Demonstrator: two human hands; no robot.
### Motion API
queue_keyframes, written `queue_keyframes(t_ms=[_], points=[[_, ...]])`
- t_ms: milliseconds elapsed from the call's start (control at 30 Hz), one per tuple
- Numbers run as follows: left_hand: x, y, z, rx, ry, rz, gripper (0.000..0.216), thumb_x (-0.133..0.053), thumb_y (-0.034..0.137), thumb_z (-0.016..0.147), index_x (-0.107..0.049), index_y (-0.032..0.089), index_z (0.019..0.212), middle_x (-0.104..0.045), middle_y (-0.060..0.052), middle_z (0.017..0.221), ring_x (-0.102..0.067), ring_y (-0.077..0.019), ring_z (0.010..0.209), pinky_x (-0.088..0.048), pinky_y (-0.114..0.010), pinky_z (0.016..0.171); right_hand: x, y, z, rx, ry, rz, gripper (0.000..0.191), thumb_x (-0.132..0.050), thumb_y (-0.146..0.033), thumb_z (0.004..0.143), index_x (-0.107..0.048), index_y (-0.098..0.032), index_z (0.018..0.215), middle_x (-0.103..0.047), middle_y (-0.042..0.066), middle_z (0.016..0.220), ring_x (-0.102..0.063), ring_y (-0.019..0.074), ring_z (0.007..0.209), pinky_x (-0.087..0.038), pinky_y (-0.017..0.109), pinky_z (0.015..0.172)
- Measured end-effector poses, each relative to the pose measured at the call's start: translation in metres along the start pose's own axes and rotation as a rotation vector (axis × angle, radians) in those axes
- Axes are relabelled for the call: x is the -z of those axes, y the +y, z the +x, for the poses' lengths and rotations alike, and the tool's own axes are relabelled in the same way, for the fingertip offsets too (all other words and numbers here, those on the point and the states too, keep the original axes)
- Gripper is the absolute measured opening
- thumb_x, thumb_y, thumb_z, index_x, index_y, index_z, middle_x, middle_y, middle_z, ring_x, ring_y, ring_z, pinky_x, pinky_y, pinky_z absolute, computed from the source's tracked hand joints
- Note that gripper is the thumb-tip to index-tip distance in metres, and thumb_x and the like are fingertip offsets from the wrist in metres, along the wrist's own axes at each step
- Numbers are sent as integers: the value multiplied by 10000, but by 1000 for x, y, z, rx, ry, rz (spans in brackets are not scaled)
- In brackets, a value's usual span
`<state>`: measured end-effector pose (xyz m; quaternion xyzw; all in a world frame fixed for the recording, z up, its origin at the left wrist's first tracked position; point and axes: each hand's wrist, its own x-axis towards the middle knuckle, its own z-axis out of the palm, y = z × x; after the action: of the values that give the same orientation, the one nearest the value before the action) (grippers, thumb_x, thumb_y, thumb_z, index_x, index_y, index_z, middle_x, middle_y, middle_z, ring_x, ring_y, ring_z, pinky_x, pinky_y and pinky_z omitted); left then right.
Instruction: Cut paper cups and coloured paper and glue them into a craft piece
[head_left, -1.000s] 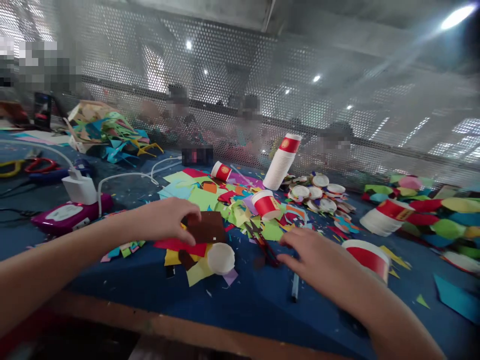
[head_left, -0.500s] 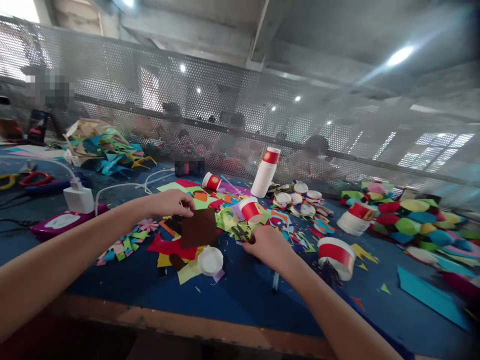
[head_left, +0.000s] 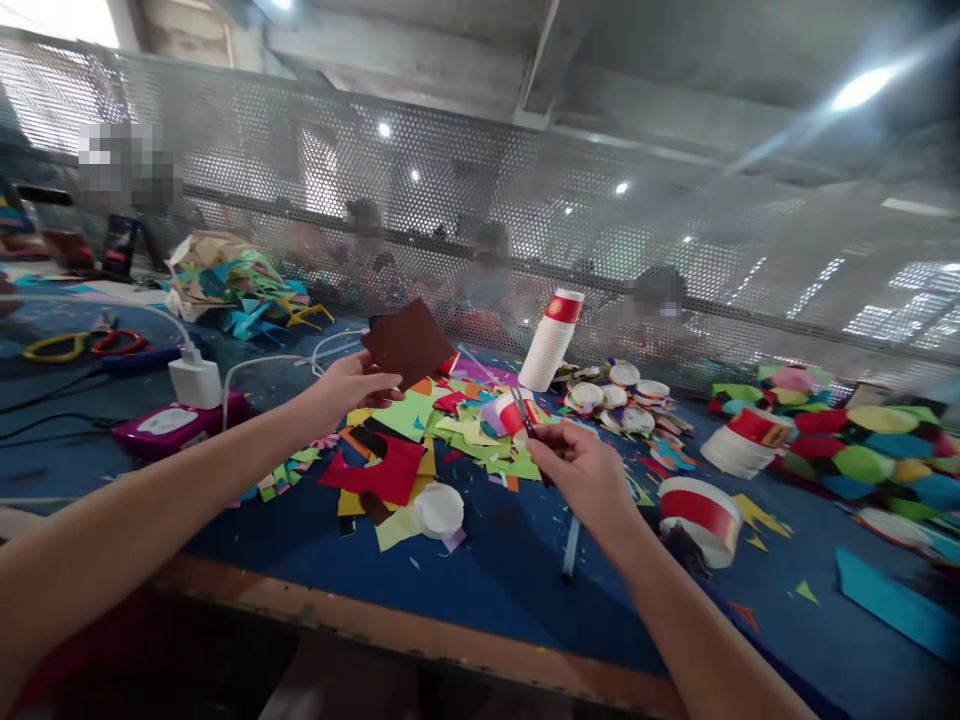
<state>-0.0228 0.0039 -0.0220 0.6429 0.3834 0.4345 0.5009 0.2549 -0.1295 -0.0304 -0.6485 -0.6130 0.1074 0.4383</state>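
Note:
My left hand (head_left: 349, 388) pinches a dark brown square of paper (head_left: 407, 342) and holds it up above the table. My right hand (head_left: 583, 467) is closed round a small pair of scissors (head_left: 523, 410) whose blades point up and away, a short way right of the brown paper. Below both hands lie scraps of coloured paper (head_left: 450, 430), a red paper piece (head_left: 379, 470) and an upturned white cup (head_left: 439, 508).
A blue table (head_left: 495, 580) with a wooden front edge carries red-and-white paper cups (head_left: 551, 340), a cup on its side (head_left: 701, 518), cup lids (head_left: 619, 390), a pen (head_left: 571, 545), a charger with cable (head_left: 195, 380) and paper balls (head_left: 855, 450). Behind a perforated screen (head_left: 525, 220) sit other people.
My left hand lifted the brown paper off the pile into the air. My right hand reached the scissors on the table, closed on them and raised them.

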Motion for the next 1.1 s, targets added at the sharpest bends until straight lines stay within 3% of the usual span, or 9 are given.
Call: queue_keyframes(t_ms=[200,433,600,733,800,867,933,1000,1100], points=[[-3,-8,0,-6,-41,78,240,-628,319,942,-627,136,1097,-658,-66,1078,-657,-191,927,-575,-380,803,-15,6,-4,120,70,69,329,-628,-469,812,-651,-157,912,-724,80,801,-691,206,688,-566,331,634],[-9,-6,-4,-87,0,140,218,-727,358,811,-636,165,856,-664,-3,744,-627,-138,704,-486,-252,642,-27,-4,-20,415,156,-75,219,-627,-363,801,-652,-212,958,-713,119,992,-662,268,955,-536,404,860],[-14,0,-12,-133,-30,203,272,-760,427,690,-623,193,710,-552,38,589,-444,-88,513,-348,-239,517,-38,-2,-23,373,148,-156,202,-580,-324,827,-652,-194,964,-716,129,935,-678,252,784,-540,366,675],[-18,-3,-13,-137,-77,279,282,-688,464,740,-644,189,788,-567,21,605,-490,-112,537,-376,-255,533,-40,2,-20,330,153,-124,233,-587,-349,834,-650,-187,989,-717,116,946,-684,241,817,-546,351,721],[-17,-5,-12,-145,-137,331,350,-585,490,819,-663,182,965,-662,-29,722,-601,-153,645,-448,-271,599,-38,4,-17,275,169,-92,247,-566,-361,863,-642,-168,997,-713,120,933,-684,233,803,-545,344,704],[-12,-5,-9,-164,-231,397,470,-492,484,872,-598,188,1222,-724,-93,1022,-679,-196,901,-509,-294,745,-36,6,-14,215,180,-53,273,-560,-394,878,-639,-157,989,-714,122,921,-684,225,767,-543,339,678],[-2,-2,-5,-176,-343,497,612,-522,464,846,-469,212,1402,-632,-113,1329,-624,-227,1164,-501,-317,898,-33,8,-11,160,187,-9,312,-562,-439,880,-642,-156,985,-716,114,888,-684,224,738,-539,338,651],[11,0,-1,-167,-434,640,773,-646,437,749,-420,212,1453,-528,-122,1465,-538,-275,1295,-460,-351,991,-32,10,-9,118,186,37,348,-564,-477,877,-647,-159,991,-713,104,852,-679,226,716,-530,334,616],[27,0,3,-146,-472,862,824,-752,380,638,-505,185,1400,-496,-150,1488,-446,-351,1360,-364,-401,1077,-32,12,-8,85,167,98,385,-573,-512,862,-646,-162,1007,-707,101,843,-666,224,693,-510,328,575]])
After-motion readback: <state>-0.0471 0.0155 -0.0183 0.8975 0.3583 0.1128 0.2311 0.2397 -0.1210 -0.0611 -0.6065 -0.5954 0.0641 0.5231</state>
